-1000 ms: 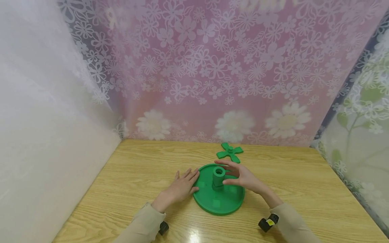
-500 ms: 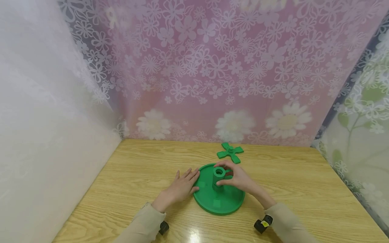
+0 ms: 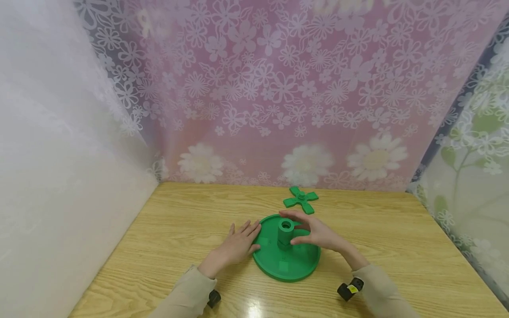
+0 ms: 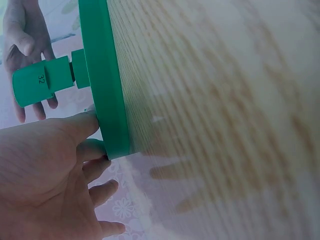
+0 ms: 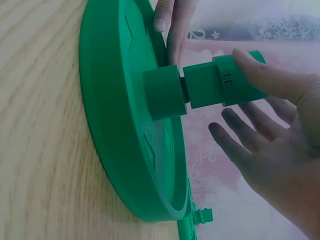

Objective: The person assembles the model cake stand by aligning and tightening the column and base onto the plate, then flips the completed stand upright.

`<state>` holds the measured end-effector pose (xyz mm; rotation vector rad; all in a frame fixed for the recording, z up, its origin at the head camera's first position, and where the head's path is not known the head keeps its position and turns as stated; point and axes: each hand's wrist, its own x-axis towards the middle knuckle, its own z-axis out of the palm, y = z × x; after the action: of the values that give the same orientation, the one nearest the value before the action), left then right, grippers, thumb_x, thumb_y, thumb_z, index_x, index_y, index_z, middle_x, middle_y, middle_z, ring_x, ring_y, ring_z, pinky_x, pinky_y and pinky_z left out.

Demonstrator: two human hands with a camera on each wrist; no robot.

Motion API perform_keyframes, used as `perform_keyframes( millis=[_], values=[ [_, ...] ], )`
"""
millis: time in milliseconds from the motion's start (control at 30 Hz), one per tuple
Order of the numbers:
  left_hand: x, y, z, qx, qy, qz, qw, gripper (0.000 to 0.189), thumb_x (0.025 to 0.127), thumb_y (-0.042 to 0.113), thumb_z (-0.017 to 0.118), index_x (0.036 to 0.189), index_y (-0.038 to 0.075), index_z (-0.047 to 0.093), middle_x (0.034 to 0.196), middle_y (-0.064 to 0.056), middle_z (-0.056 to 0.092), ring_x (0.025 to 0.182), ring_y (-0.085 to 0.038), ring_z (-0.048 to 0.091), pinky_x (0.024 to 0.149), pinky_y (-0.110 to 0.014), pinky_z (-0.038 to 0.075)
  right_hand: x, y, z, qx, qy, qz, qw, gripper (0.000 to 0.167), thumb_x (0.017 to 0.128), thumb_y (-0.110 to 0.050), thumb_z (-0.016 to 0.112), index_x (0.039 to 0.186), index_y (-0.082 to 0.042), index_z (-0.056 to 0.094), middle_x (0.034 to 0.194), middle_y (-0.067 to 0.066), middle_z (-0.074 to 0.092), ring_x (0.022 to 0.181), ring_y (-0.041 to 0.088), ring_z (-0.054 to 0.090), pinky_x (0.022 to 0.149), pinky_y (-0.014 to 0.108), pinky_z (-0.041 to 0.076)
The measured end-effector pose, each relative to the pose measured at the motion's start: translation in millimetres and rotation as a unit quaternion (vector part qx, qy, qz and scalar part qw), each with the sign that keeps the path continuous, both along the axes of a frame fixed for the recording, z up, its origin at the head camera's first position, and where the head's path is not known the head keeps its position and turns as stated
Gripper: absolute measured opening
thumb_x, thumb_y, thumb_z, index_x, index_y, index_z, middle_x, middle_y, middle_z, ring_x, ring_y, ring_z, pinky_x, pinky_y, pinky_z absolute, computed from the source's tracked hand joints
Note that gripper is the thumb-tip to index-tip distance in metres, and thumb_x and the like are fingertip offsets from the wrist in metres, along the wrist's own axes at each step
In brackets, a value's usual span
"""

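Note:
A round green disc [image 3: 274, 267] with a raised rim lies on the table. From its middle rises a green hollow post piece [image 3: 285, 235], marked with numbers in the wrist views. A narrow dark gap shows between this post piece and the hub [image 5: 162, 92] under it. My left hand [image 3: 235, 248] rests with extended fingers at the disc's left rim, fingertips on the edge. Around the post's right side my right hand [image 3: 320, 234] is spread, thumb in front and fingers behind, loosely curved. In the right wrist view its thumb overlaps the top of the post piece.
Behind the disc lies a green four-armed cross piece [image 3: 301, 200] with a small knob at its centre. The wooden table [image 3: 191, 207] ends at a pink flowered curtain [image 3: 254, 110]. A white sheet [image 3: 79, 168] stands at left, a leaf-patterned one [image 3: 469, 176] at right.
Half a second ago my right thumb and fingers closed in on the post piece; now they have spread apart and moved back to the right. My left hand and the disc stay in place.

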<state>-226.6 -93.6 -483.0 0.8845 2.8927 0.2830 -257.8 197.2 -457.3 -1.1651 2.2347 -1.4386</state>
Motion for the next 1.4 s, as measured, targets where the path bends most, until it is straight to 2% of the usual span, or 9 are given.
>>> perform_keyframes(
  millis=[100,167,333,500,667,867,1100,1200,1400],
  values=[
    [0.0,0.2,-0.2,0.000,0.000,-0.001,1.0000,0.063,0.107,0.037,0.051,0.159,0.006,0.033,0.167,-0.008,0.026,0.153,-0.033,0.024,0.117,-0.068,0.021,-2.2,1.3,0.0,0.009,0.001,0.018,0.9998,0.074,0.094,-0.003,0.071,0.158,-0.006,0.033,0.161,0.018,0.036,0.146,0.033,0.038,0.107,0.054,0.046],
    [0.2,0.3,0.1,0.000,0.000,-0.001,1.0000,0.063,0.107,0.036,0.051,0.159,0.006,0.033,0.167,-0.008,0.026,0.153,-0.033,0.024,0.117,-0.068,0.021,-2.8,0.8,-1.0,0.019,0.008,0.010,0.9997,0.070,0.095,-0.007,0.071,0.157,-0.008,0.038,0.159,0.016,0.039,0.142,0.036,0.043,0.105,0.050,0.049],
    [1.1,0.6,1.4,-0.003,0.004,-0.002,1.0000,0.063,0.107,0.037,0.051,0.159,0.006,0.033,0.167,-0.008,0.026,0.153,-0.033,0.025,0.117,-0.068,0.022,0.2,-7.3,-4.9,0.045,0.045,-0.058,0.9963,0.062,0.090,-0.022,0.079,0.146,-0.011,0.053,0.147,0.015,0.051,0.130,0.040,0.054,0.094,0.042,0.056],
    [3.0,0.6,3.3,-0.002,0.005,-0.005,1.0000,0.063,0.107,0.036,0.051,0.159,0.005,0.033,0.167,-0.009,0.026,0.153,-0.034,0.025,0.116,-0.069,0.023,3.7,-14.7,-8.4,0.053,0.059,-0.099,0.9919,0.058,0.088,-0.027,0.082,0.138,-0.011,0.059,0.138,0.015,0.053,0.120,0.039,0.056,0.087,0.045,0.058],
    [2.2,0.2,2.7,-0.001,0.006,-0.008,1.0000,0.063,0.107,0.036,0.051,0.159,0.005,0.033,0.167,-0.009,0.026,0.153,-0.034,0.025,0.116,-0.069,0.022,5.4,-11.0,-8.1,0.043,0.060,-0.088,0.9934,0.065,0.089,-0.023,0.081,0.145,-0.006,0.053,0.143,0.019,0.050,0.125,0.043,0.053,0.090,0.050,0.056],
    [1.0,-0.4,0.3,0.003,0.001,-0.006,1.0000,0.063,0.107,0.036,0.050,0.159,0.005,0.032,0.167,-0.009,0.025,0.153,-0.034,0.024,0.117,-0.069,0.021,3.1,-0.9,-8.0,0.015,0.038,-0.042,0.9983,0.072,0.090,-0.012,0.079,0.153,-0.005,0.043,0.155,0.022,0.042,0.135,0.047,0.045,0.098,0.059,0.050],
    [0.2,-0.1,1.1,-0.002,0.001,-0.004,1.0000,0.063,0.107,0.037,0.050,0.160,0.006,0.032,0.167,-0.008,0.025,0.153,-0.033,0.024,0.117,-0.068,0.021,-0.6,5.2,-3.1,0.004,0.014,-0.012,0.9998,0.068,0.094,-0.010,0.073,0.155,-0.007,0.042,0.158,0.020,0.039,0.140,0.041,0.043,0.106,0.053,0.046],
    [0.9,0.3,2.9,-0.004,0.002,-0.003,1.0000,0.063,0.107,0.037,0.050,0.160,0.006,0.032,0.167,-0.008,0.025,0.153,-0.033,0.024,0.117,-0.068,0.022,-0.7,3.2,-3.1,0.007,0.015,-0.024,0.9996,0.063,0.094,-0.012,0.074,0.151,-0.010,0.048,0.153,0.017,0.047,0.135,0.040,0.050,0.104,0.053,0.049],
    [2.7,0.4,4.5,-0.003,0.001,-0.002,1.0000,0.063,0.107,0.036,0.051,0.159,0.006,0.033,0.167,-0.008,0.026,0.153,-0.034,0.025,0.117,-0.068,0.022,2.3,-6.9,-9.1,0.023,0.030,-0.092,0.9950,0.056,0.088,-0.021,0.081,0.137,-0.009,0.057,0.136,0.013,0.056,0.120,0.039,0.057,0.093,0.048,0.055]
  ],
)
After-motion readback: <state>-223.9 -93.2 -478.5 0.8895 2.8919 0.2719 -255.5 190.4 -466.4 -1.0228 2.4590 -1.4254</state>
